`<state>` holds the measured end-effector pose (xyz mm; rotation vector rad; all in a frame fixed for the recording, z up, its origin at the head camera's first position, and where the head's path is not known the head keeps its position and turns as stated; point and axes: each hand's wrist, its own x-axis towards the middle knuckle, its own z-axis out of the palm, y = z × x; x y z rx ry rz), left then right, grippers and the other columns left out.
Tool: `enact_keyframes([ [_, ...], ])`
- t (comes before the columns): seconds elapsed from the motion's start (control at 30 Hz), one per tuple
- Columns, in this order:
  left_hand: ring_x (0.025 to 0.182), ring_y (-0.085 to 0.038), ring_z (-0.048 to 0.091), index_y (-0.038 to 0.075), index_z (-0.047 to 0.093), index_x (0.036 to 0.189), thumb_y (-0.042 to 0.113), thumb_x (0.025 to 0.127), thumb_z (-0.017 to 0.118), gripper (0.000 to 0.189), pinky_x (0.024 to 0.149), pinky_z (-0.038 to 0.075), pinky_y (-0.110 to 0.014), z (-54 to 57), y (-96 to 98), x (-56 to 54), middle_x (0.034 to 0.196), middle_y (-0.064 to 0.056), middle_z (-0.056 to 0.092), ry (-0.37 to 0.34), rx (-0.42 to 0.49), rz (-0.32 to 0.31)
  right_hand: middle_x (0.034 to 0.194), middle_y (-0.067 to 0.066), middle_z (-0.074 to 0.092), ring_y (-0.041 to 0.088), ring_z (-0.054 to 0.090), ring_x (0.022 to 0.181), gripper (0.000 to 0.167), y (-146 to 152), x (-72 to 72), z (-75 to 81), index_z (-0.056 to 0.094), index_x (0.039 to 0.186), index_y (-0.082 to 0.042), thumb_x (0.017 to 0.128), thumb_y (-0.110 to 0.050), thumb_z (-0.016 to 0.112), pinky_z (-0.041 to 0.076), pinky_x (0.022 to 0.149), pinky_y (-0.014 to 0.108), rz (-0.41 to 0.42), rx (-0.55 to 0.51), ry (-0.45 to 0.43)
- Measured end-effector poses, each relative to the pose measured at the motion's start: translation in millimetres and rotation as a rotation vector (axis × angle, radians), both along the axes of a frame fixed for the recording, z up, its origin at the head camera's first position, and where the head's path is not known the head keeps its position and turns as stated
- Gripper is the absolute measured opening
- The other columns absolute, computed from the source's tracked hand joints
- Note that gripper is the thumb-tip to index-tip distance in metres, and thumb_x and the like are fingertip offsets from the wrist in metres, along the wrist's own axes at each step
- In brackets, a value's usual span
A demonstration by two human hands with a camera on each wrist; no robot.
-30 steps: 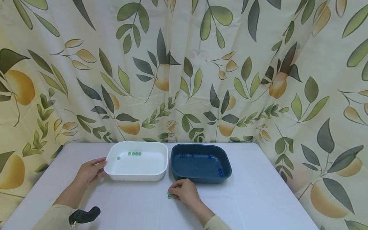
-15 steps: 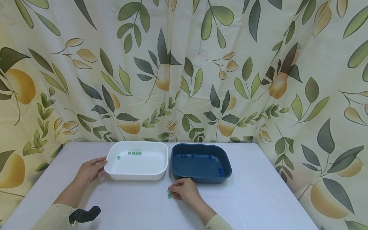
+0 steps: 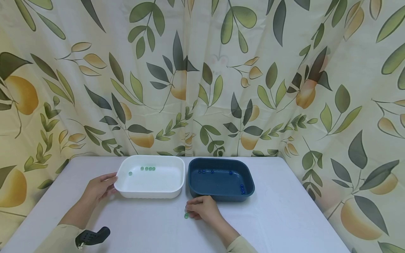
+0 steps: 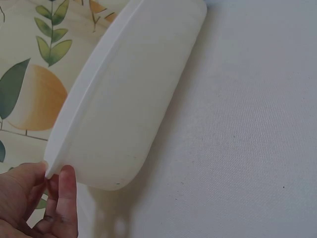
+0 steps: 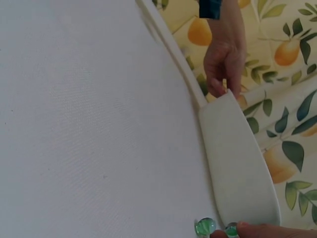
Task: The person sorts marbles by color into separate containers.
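My left hand (image 3: 99, 188) grips the left rim of a white plastic tub (image 3: 152, 194); the left wrist view shows thumb and fingers (image 4: 68, 191) pinching that rim. Several green glass marbles (image 3: 148, 169) lie inside the tub. In front of the navy tub (image 3: 218, 198), my right hand (image 3: 204, 210) is low over the table, fingers curled. It pinches a green marble (image 5: 231, 229) at its fingertips, mostly covered in the head view. Another green marble (image 5: 205, 226) sits on the cloth right beside it, apart from the tubs.
Several dark blue marbles (image 3: 242, 189) lie in the navy tub, which stands close to the white one's right side. A white cloth (image 3: 284, 218) covers the table. Behind it hangs a leaf-and-fruit patterned curtain (image 3: 218, 116). A black device (image 3: 92, 237) is on the left sleeve.
My right hand has shifted very slightly to the right, by the green marbles. The left hand keeps its grip on the white tub, and both tubs stay in place.
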<state>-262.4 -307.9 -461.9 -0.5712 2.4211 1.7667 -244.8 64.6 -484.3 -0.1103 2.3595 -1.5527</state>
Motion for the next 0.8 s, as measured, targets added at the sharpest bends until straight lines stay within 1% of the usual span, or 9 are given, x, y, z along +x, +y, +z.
enact_keyframes([
  [0.17, 0.077, -0.001, 0.065, -0.009, 0.041, 0.143, 0.023, 0.100, 0.057, 0.056, 0.073, 0.060, -0.024, -1.8, -0.2, -0.4, 0.137, -0.032, 0.049, 0.005, 0.017, 0.000, 0.082, 0.008, 0.075, 0.013, 0.069, 0.065, 0.017, 1.7, 0.7, 1.9, 0.076, 0.097, -0.001, 0.087, -0.014, 0.073, 0.060, 0.060, 0.030, 0.026, -0.004, -0.002],
  [0.3, 0.077, 0.000, 0.065, -0.009, 0.040, 0.143, 0.022, 0.100, 0.056, 0.056, 0.074, 0.060, -0.024, -1.7, 0.1, -0.1, 0.141, -0.033, 0.045, 0.002, 0.030, 0.003, 0.083, 0.010, 0.075, 0.015, 0.070, 0.066, 0.017, 1.9, 1.4, 1.5, 0.076, 0.097, 0.000, 0.086, -0.013, 0.074, 0.060, 0.060, 0.031, 0.032, -0.021, -0.006],
  [0.5, 0.076, -0.001, 0.065, -0.008, 0.041, 0.143, 0.023, 0.100, 0.057, 0.056, 0.073, 0.059, -0.024, 0.8, 0.1, 0.6, 0.137, -0.031, 0.050, -0.008, 0.034, 0.007, 0.083, 0.010, 0.076, 0.017, 0.071, 0.067, 0.017, 2.0, 1.8, 2.6, 0.075, 0.097, -0.001, 0.085, -0.013, 0.075, 0.060, 0.060, 0.032, 0.030, -0.029, -0.001],
  [0.63, 0.076, -0.001, 0.065, -0.008, 0.041, 0.143, 0.024, 0.100, 0.058, 0.056, 0.071, 0.059, -0.023, 3.5, 1.2, 1.9, 0.135, -0.031, 0.052, -0.014, 0.032, 0.008, 0.082, 0.008, 0.076, 0.015, 0.070, 0.066, 0.016, 0.9, 1.6, 5.9, 0.076, 0.095, -0.002, 0.085, -0.015, 0.075, 0.060, 0.059, 0.031, 0.024, -0.022, -0.018],
  [0.8, 0.077, -0.001, 0.065, -0.008, 0.040, 0.144, 0.024, 0.100, 0.058, 0.057, 0.072, 0.059, -0.023, 5.1, 2.0, 1.4, 0.139, -0.032, 0.048, -0.015, 0.038, 0.009, 0.084, 0.009, 0.076, 0.015, 0.070, 0.066, 0.016, -3.3, 2.8, 15.3, 0.076, 0.095, -0.003, 0.084, -0.014, 0.076, 0.060, 0.060, 0.033, 0.025, -0.019, -0.046],
])
